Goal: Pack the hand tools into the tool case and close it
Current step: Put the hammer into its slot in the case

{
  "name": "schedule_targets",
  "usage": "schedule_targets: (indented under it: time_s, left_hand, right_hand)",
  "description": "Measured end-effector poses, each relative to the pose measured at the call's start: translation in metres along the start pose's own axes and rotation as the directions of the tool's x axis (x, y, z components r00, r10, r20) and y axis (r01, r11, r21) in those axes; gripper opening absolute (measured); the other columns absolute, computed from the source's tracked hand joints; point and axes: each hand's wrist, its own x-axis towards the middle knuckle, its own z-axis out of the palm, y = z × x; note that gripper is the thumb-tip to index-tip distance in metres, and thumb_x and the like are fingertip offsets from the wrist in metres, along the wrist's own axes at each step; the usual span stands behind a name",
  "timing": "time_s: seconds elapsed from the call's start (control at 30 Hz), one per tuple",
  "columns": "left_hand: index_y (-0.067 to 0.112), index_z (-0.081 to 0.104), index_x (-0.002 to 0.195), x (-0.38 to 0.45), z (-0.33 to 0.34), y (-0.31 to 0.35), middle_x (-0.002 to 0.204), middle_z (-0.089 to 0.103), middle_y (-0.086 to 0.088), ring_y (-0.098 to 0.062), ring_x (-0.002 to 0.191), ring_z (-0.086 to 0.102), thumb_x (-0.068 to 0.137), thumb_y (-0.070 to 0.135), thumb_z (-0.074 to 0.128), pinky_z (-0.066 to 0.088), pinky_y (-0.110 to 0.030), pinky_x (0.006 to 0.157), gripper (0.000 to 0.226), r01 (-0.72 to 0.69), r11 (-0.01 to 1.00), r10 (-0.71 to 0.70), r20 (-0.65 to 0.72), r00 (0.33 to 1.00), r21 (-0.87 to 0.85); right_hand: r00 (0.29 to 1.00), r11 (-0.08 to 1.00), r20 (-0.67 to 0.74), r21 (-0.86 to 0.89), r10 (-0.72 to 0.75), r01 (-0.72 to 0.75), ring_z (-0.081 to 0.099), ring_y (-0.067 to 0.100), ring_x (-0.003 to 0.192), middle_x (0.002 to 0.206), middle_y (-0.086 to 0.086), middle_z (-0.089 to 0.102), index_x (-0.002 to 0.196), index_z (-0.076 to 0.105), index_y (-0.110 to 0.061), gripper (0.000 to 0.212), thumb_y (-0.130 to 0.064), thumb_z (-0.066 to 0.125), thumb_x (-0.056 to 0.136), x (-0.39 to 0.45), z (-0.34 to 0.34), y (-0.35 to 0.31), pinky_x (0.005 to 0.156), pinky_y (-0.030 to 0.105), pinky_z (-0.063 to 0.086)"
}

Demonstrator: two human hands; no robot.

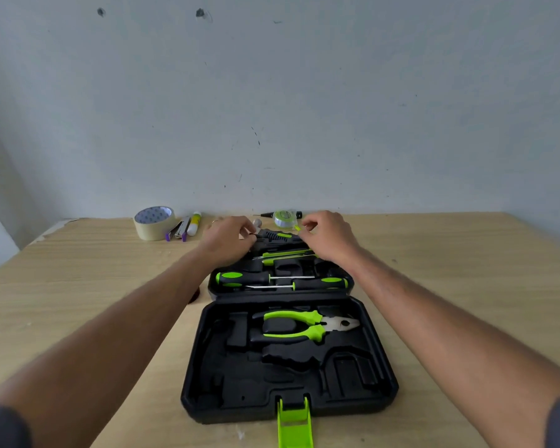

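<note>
While both hands work at its far edge, the tool case lies fully open in the middle of the wooden bench, black, with a bright green latch sticking out of its near edge and cut off by the bottom of the frame. The near half holds a pair of pliers with green and black grips, jaws pointing right; the moulded slots around and below them are bare. The far half holds two screwdrivers with black and green handles, laid side by side and pointing opposite ways, with more green and black tools behind them that are too crowded to tell apart.

The left hand and right hand each have curled fingers pinching an end of a black ribbed tool at the far rim of the case; what kind of tool it is cannot be made out.

Beyond the case, against the wall, lies a small green round thing, partly hidden by the right hand. On the far left of the bench sit a roll of tape, a stapler and a glue stick.
</note>
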Motion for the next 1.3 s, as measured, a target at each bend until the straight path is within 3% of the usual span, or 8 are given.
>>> schedule_targets:
  time_s: [0.3, 0.47, 0.6, 0.7, 0.9, 1.03, 1.13, 1.3]
  left_hand:
    - [0.018, 0.057, 0.108, 0.002, 0.022, -0.021, 0.102, 0.067, -0.005, -0.027, 0.097, 0.059, 0.102, 0.034, 0.040, 0.048, -0.043, 0.085, 0.024, 0.069, 0.993, -0.068, 0.014, 0.998, -0.101]
    - [0.021, 0.059, 0.111, 0.004, 0.024, -0.029, 0.101, 0.062, -0.002, -0.022, 0.099, 0.058, 0.100, 0.019, 0.036, 0.044, -0.035, 0.075, 0.026, 0.226, 0.888, -0.223, 0.054, 0.973, -0.400]
    - [0.023, 0.064, 0.107, 0.006, 0.025, -0.034, 0.110, 0.063, -0.003, -0.022, 0.108, 0.056, 0.099, 0.020, 0.037, 0.042, -0.035, 0.085, 0.028, 0.297, 0.799, -0.319, 0.050, 0.946, -0.523]
    - [0.017, 0.067, 0.111, 0.006, 0.024, -0.033, 0.120, 0.063, -0.004, -0.021, 0.114, 0.052, 0.099, 0.021, 0.037, 0.037, -0.035, 0.092, 0.032, 0.292, 0.766, -0.327, 0.043, 0.944, -0.572]
    - [0.017, 0.061, 0.117, 0.000, 0.019, -0.028, 0.109, 0.062, 0.000, -0.022, 0.110, 0.055, 0.100, 0.035, 0.036, 0.040, -0.037, 0.087, 0.035, 0.277, 0.802, -0.298, 0.047, 0.953, -0.530]
    - [0.023, 0.064, 0.099, -0.005, 0.011, -0.021, 0.097, 0.067, 0.000, -0.028, 0.102, 0.059, 0.096, 0.049, 0.035, 0.047, -0.047, 0.093, 0.040, 0.113, 0.964, -0.141, -0.101, 0.985, -0.241]
    - [0.031, 0.066, 0.084, -0.009, 0.000, -0.010, 0.094, 0.071, 0.001, -0.028, 0.101, 0.061, 0.095, 0.050, 0.032, 0.045, -0.048, 0.096, 0.041, 0.019, 0.972, -0.048, -0.121, 0.991, -0.233]
    - [0.014, 0.071, 0.114, -0.024, -0.016, 0.018, 0.109, 0.073, 0.001, -0.018, 0.103, 0.063, 0.102, 0.050, 0.044, 0.046, -0.030, 0.081, 0.046, 0.056, 0.830, -0.071, -0.005, 0.997, -0.555]
  right_hand:
    - [0.972, 0.988, 0.214, -0.132, 0.101, -0.074, 0.064, 0.025, 0.098, 0.103, 0.001, 0.072, 0.103, 0.076, -0.018, 0.026, -0.038, 0.071, 0.087, 0.047, 0.036, -0.028, 0.087, 0.038, 0.043]
    - [0.907, 0.971, 0.349, -0.123, 0.234, -0.203, 0.064, 0.028, 0.100, 0.101, 0.003, 0.069, 0.106, 0.070, -0.014, 0.060, -0.050, 0.086, 0.061, 0.077, 0.052, -0.032, 0.099, 0.047, 0.050]
    - [0.895, 0.985, 0.421, -0.141, 0.148, -0.097, 0.054, 0.021, 0.073, 0.084, 0.004, 0.060, 0.113, 0.067, -0.010, 0.035, -0.035, 0.074, 0.090, 0.075, 0.050, -0.034, 0.064, 0.029, 0.043]
    - [0.925, 0.987, 0.372, -0.158, 0.074, -0.016, 0.053, 0.024, 0.076, 0.079, 0.001, 0.054, 0.104, 0.063, -0.012, 0.028, -0.039, 0.061, 0.098, 0.067, 0.052, -0.031, 0.060, 0.032, 0.033]
    - [0.974, 0.984, 0.214, -0.146, -0.072, 0.105, 0.058, 0.024, 0.101, 0.118, 0.005, 0.054, 0.129, 0.057, -0.017, 0.038, -0.043, 0.050, 0.102, 0.049, 0.043, -0.030, 0.089, 0.040, 0.044]
    - [0.977, 0.982, 0.183, -0.129, -0.111, 0.136, 0.056, 0.024, 0.103, 0.121, 0.005, 0.054, 0.131, 0.055, -0.016, 0.041, -0.044, 0.048, 0.103, 0.037, 0.030, -0.034, 0.098, 0.045, 0.040]
    - [0.982, 0.991, 0.158, -0.073, -0.102, 0.115, 0.058, 0.025, 0.098, 0.116, 0.005, 0.055, 0.126, 0.058, -0.017, 0.036, -0.043, 0.049, 0.103, 0.025, 0.019, -0.036, 0.093, 0.045, 0.044]
    - [0.988, 0.978, 0.134, 0.201, -0.078, 0.050, 0.060, 0.027, 0.083, 0.094, 0.005, 0.063, 0.112, 0.060, -0.014, 0.025, -0.037, 0.051, 0.104, -0.003, 0.006, -0.041, 0.067, 0.037, 0.044]
